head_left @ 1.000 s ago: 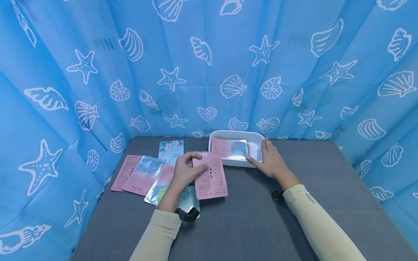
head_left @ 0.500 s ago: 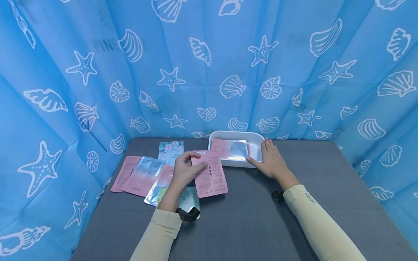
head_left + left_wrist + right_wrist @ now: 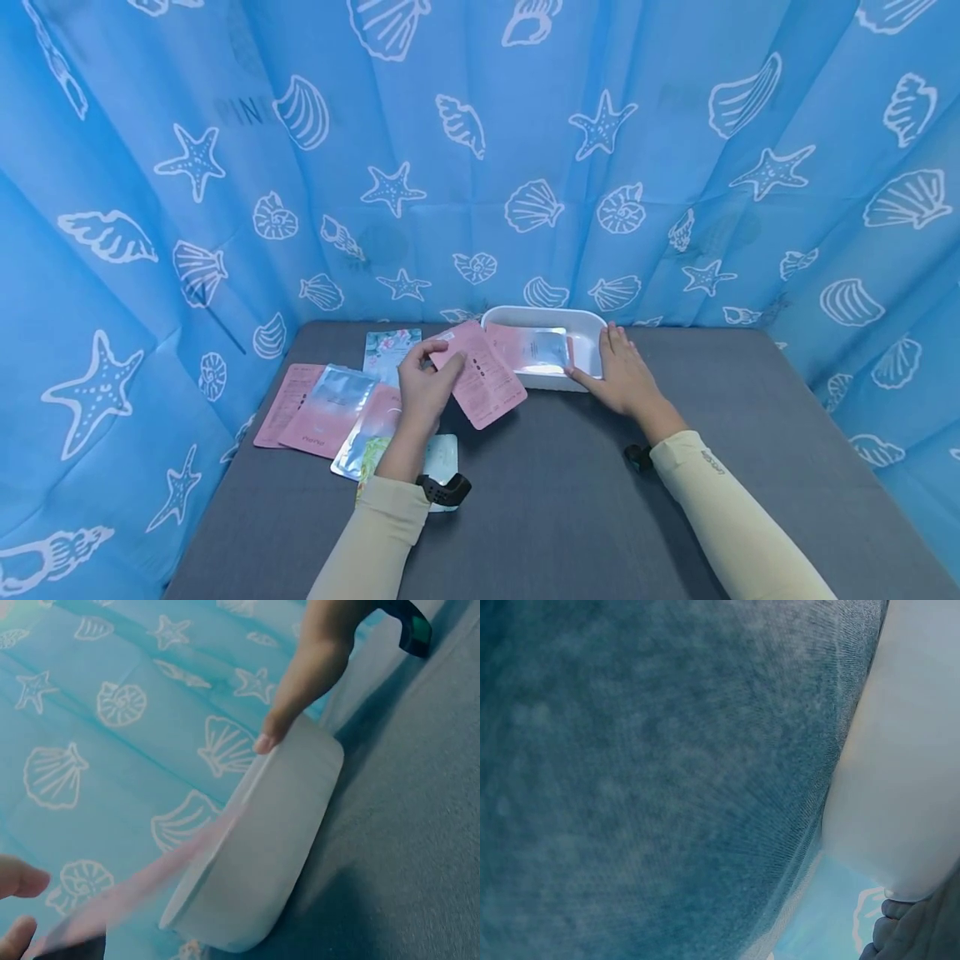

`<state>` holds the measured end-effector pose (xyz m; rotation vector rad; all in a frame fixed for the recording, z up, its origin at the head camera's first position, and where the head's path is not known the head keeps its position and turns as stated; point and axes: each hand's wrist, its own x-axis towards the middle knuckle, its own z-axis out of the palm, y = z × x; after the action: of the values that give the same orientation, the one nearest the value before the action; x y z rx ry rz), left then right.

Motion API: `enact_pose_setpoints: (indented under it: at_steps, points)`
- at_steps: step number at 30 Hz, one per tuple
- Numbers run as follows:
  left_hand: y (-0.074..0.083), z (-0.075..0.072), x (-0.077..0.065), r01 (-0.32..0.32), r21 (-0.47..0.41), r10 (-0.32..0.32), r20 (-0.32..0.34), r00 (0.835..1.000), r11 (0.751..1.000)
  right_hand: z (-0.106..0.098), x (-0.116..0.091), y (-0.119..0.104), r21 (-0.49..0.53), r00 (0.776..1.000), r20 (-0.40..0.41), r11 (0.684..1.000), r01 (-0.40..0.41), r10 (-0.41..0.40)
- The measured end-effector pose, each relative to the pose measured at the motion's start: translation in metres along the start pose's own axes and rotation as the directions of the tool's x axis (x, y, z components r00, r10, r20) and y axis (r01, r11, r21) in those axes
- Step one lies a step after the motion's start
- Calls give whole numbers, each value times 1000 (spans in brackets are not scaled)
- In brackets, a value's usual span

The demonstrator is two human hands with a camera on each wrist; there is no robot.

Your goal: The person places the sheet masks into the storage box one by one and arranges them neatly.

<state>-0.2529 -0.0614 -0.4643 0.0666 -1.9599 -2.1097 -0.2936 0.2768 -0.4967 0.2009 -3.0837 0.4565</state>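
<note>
My left hand (image 3: 426, 390) pinches a pink sheet mask packet (image 3: 486, 382) by its upper left side, thumb on the printed face. The packet is tilted and overlaps the front left corner of a white plastic box (image 3: 553, 382) in the head view; in the left wrist view it shows as a blurred pink strip. Inside the box lies a pink and silver packet (image 3: 542, 346) on top of another pink one. My right hand (image 3: 628, 380) holds the box at its right end, with the thumb at the front rim (image 3: 267, 742) and the fingers along the end wall.
Left of the box, several packets lie on the grey table (image 3: 600, 525): a pink one (image 3: 279, 412), a pink and silver one (image 3: 318, 425), a flowered one (image 3: 382, 354) and a pale green one (image 3: 442, 462). A blue shell-print curtain (image 3: 480, 158) hangs behind the table.
My left hand has moved slightly away from me, and the pink packet has turned so its lower end swings right, closer to the box. The right hand stays on the box.
</note>
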Motion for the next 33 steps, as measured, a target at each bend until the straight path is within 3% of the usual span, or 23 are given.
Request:
enact_pose_setpoints:
  at_steps: [12, 21, 33]
  points:
    - [2, 10, 8, 58, -85, -67, -107, 992, 995, -3, -1, -3, 18, 1000, 9, 1000, 6, -6]
    - [-6, 23, 10, 33, -121, -51, -155, 987, 992, 0, 0, -1, 32, 1000, 9, 999, 4, -4]
    - [-10, 34, 16, 22, -147, -44, -145, 989, 989, 2, 0, 0, 43, 1000, 1, 999, 5, -5]
